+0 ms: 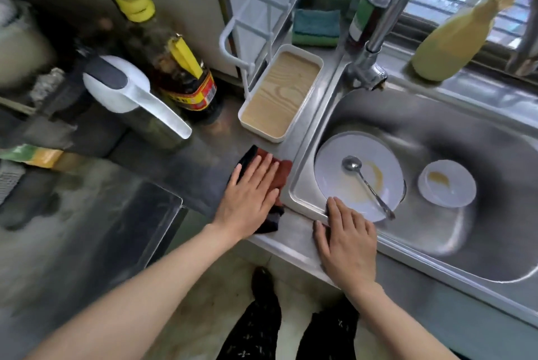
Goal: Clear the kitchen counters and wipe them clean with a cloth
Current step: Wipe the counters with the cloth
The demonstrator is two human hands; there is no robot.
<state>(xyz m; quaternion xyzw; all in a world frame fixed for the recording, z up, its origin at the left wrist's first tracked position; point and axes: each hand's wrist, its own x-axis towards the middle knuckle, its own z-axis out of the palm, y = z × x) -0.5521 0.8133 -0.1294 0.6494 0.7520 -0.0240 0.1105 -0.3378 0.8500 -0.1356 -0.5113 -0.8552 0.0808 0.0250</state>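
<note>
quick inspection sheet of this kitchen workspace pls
surface: stainless steel counter, no spills seen.
job's things: dark red and black cloth flat on the counter beside the steel sink.
clutter: white wood-grain tray, dark sauce bottle with yellow cap, white-lidded jug; dirty white plate with metal spoon and small white bowl in the sink.
grippers: left hand flat on the cloth; right hand on the sink's front edge.
cables: nothing seen.
surroundings: curved faucet, blue-green sponge, window.

Your left hand [250, 199] is covering most of the cloth [279, 176]. The frame's top edge is cutting off the tap [387, 18]; its right edge is cutting off the sink [480, 257]. Blur is smearing the bottle label [192, 94] and the left-side clutter [26, 48] beyond reading.
</note>
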